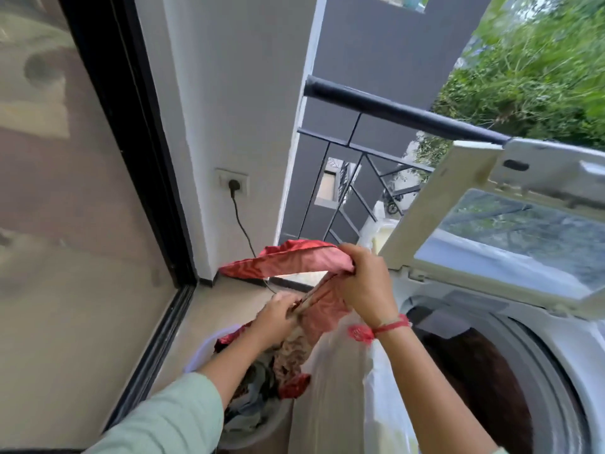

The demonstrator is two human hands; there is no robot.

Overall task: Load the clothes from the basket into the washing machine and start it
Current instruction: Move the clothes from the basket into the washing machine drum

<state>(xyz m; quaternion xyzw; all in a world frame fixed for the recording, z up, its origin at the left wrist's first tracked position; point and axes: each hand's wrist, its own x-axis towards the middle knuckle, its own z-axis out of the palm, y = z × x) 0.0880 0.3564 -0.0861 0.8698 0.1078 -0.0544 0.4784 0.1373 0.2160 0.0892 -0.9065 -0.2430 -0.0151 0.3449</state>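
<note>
Left hand (275, 317), right hand (366, 286): cloth (294, 260) between.

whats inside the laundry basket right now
The basket holds a heap of clothes: red patterned pieces and grey-blue ones. The left forearm and the red cloth, held by the left hand and right hand, cover part of it; the bottom is hidden.

Right hand (366, 283) clenched above pinching left hand (275, 314).
</note>
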